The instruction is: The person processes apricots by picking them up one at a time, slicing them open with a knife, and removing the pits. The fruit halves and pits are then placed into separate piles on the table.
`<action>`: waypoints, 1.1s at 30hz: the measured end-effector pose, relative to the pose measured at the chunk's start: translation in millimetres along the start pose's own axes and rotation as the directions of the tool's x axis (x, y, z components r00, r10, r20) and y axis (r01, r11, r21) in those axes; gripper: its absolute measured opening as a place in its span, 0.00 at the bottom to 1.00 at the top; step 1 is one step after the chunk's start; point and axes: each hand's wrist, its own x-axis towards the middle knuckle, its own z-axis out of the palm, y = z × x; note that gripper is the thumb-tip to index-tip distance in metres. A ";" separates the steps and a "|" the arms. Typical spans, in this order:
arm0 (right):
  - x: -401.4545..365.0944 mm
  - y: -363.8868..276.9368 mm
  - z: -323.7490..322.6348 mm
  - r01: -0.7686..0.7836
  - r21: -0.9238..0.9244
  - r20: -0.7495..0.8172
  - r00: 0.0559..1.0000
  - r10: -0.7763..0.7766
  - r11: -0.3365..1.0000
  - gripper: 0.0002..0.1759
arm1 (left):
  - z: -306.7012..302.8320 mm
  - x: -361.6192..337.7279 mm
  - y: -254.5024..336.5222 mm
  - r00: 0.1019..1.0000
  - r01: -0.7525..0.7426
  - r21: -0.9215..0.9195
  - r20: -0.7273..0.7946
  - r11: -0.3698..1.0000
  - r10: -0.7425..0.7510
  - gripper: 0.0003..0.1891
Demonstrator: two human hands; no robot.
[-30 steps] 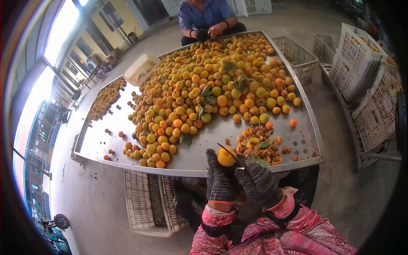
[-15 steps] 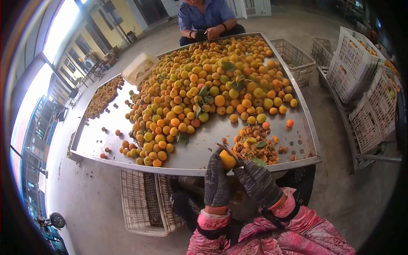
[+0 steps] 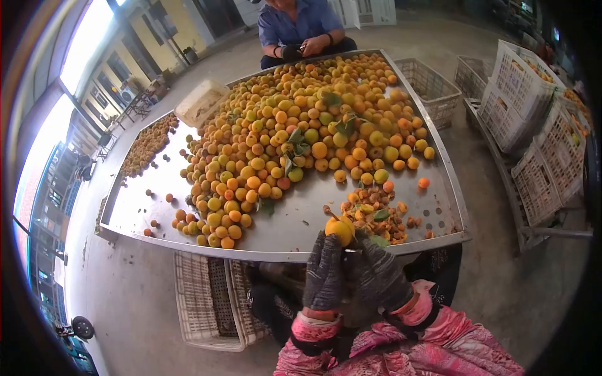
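Observation:
My left hand (image 3: 323, 271), in a dark grey knit glove, is closed around the lower side of a yellow-orange apricot (image 3: 340, 232). A thin brown strip (image 3: 330, 213) stands up at the fruit's top left. My right hand (image 3: 384, 271), gloved alike, is closed close beside the fruit; a small pale glint shows between the hands, but what it grips is hidden. Just beyond lies a heap of torn orange scraps (image 3: 376, 216) with a green leaf (image 3: 380, 215). A large pile of whole apricots (image 3: 269, 144) covers much of the metal table (image 3: 282, 232).
A person (image 3: 301, 28) sits across the table, hands together. A white tub (image 3: 202, 103) rests on the table's left edge near small brown pieces (image 3: 147, 147). Plastic crates stand below (image 3: 204, 301), beyond the right edge (image 3: 433, 88), and stacked on a trolley (image 3: 514, 94).
The apricot and both hands have shifted slightly, and the fruit is turned, showing more of its yellow side. The brown strip now stands more at its upper left. My view has moved a little.

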 end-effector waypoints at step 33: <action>10.4 -2.7 -29.8 -0.173 -0.074 0.338 0.922 0.188 0.982 0.21 | 11.1 -1.7 19.8 0.998 -0.041 -0.164 -0.042 0.986 0.035 0.19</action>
